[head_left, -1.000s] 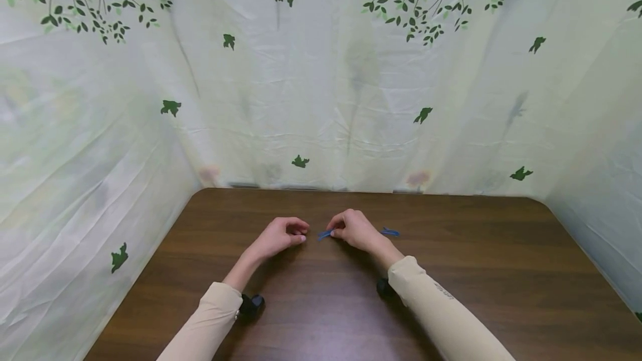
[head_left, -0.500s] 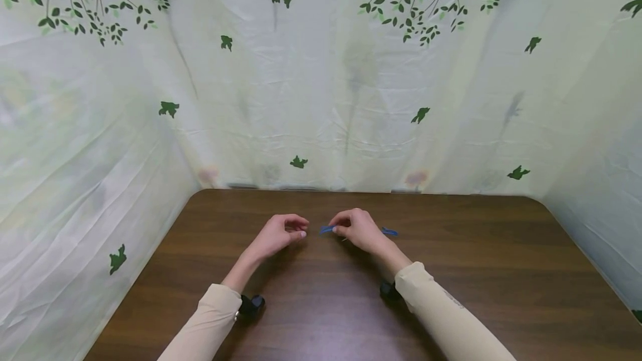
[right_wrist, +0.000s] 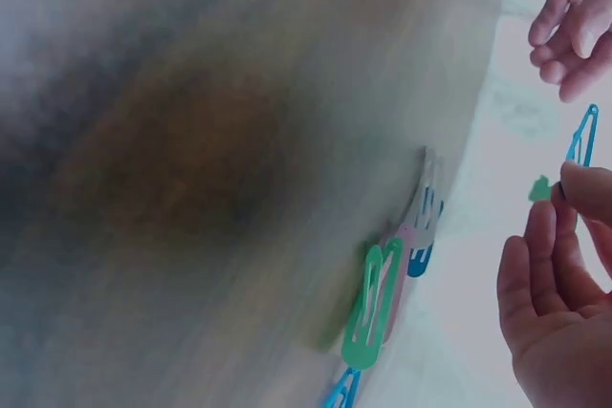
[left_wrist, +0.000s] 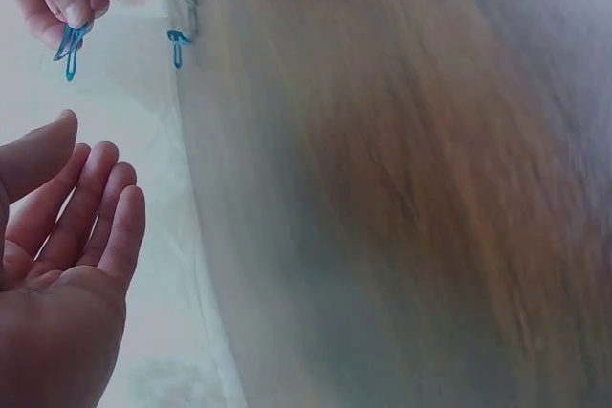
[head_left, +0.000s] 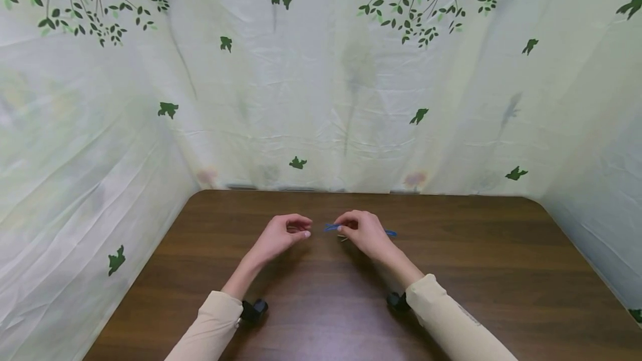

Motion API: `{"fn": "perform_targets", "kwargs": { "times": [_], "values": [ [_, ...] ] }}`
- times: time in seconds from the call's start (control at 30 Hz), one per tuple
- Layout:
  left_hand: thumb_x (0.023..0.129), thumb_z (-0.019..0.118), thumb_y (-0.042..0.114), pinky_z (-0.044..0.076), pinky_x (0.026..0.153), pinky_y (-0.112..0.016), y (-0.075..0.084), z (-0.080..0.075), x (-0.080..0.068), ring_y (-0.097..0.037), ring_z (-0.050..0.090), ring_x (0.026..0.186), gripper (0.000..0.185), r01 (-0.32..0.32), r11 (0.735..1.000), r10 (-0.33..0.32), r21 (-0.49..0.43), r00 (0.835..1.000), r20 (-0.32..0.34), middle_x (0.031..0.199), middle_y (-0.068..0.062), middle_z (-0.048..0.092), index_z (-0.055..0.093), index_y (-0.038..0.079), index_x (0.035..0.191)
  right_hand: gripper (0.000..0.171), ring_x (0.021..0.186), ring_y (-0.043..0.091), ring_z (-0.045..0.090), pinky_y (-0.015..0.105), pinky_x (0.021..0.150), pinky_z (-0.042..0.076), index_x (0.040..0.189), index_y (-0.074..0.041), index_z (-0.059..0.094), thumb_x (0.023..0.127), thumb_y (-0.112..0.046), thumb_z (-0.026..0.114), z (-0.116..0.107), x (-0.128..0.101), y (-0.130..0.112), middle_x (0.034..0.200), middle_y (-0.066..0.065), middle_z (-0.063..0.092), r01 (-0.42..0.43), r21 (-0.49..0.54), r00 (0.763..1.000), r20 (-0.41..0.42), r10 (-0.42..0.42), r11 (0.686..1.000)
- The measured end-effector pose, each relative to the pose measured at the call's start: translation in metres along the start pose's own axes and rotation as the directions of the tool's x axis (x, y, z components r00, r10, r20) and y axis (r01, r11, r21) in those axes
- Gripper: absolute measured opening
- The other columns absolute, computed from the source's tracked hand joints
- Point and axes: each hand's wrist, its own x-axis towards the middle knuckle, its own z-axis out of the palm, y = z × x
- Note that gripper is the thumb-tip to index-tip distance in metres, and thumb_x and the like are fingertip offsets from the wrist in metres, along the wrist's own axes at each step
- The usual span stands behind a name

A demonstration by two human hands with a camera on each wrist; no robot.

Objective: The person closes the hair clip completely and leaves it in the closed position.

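A blue snap hair clip (right_wrist: 583, 136) is pinched between the thumb and fingertips of my right hand (head_left: 365, 234), its loop end jutting toward the left. Facing it across a small gap, my left hand (head_left: 282, 234) holds nothing; in the left wrist view its thumb stands apart from the loosely bent fingers. Below the right hand lie more hair clips on the table: a green clip (right_wrist: 360, 355), a pink clip (right_wrist: 405, 235), a pale grey clip (right_wrist: 426, 198), a darker blue clip (right_wrist: 418, 264) and a light blue clip (right_wrist: 341, 391). The right hand hides most of them in the head view.
The brown wooden table (head_left: 321, 294) reaches back to a pale curtain (head_left: 321, 99) printed with leaves and birds, which also hangs at both sides. Each wrist wears a black camera, such as the left wrist camera (head_left: 254, 311).
My right hand has shifted a little to the right with the blue hair clip, covering more of the blue clip on the table and uncovering a pale one. The left hand has edged slightly rightward.
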Motion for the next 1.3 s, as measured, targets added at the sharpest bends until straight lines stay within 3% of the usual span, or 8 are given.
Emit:
{"fn": "perform_targets", "kwargs": {
  "times": [0.33,0.63,0.97,1.3],
  "values": [
    [0.088,0.073,0.005,0.053,0.088,-0.035,0.021,0.004,-0.008,-0.019,0.067,0.097,0.024,-0.007,1.000,0.006,-0.022,0.999,-0.044,0.112,-0.015,0.069,0.071,0.007,0.112,0.012,0.083,0.006,0.062,0.031,0.076,0.053,0.097,-0.023,0.075,0.090,-0.014,0.073,-0.005,-0.018,-0.005,0.092,-0.012,0.066,0.041,0.037,0.996,-0.078,-0.038,0.998],
    [0.087,0.074,0.007,0.054,0.086,-0.032,0.038,0.011,-0.016,-0.018,0.068,0.095,0.024,-0.083,0.996,0.080,-0.040,0.995,-0.067,0.109,-0.009,0.070,0.071,0.008,0.111,0.013,0.081,0.011,0.066,0.029,0.073,0.055,0.096,-0.020,0.075,0.089,-0.009,0.073,-0.008,-0.040,-0.007,0.091,-0.010,0.067,0.061,0.142,0.989,-0.141,-0.041,0.988],
    [0.086,0.076,0.007,0.051,0.091,-0.041,0.050,0.019,-0.027,-0.019,0.067,0.099,0.024,-0.136,0.991,0.135,-0.017,0.989,-0.064,0.107,0.000,0.071,0.072,0.012,0.110,0.013,0.080,0.006,0.060,0.034,0.075,0.054,0.096,-0.022,0.075,0.090,-0.011,0.073,-0.018,-0.058,-0.015,0.087,-0.014,0.065,0.073,0.111,0.977,-0.208,-0.049,0.991],
    [0.086,0.077,0.013,0.050,0.094,-0.036,0.066,0.028,-0.041,-0.008,0.063,0.102,0.024,-0.142,0.990,0.141,-0.010,0.988,-0.065,0.105,0.009,0.069,0.072,0.022,0.108,0.018,0.084,0.008,0.059,0.033,0.075,0.052,0.096,-0.025,0.075,0.089,-0.008,0.073,-0.027,-0.076,-0.027,0.089,-0.011,0.066,0.124,0.105,0.965,-0.242,-0.096,0.987]
  ]
}}
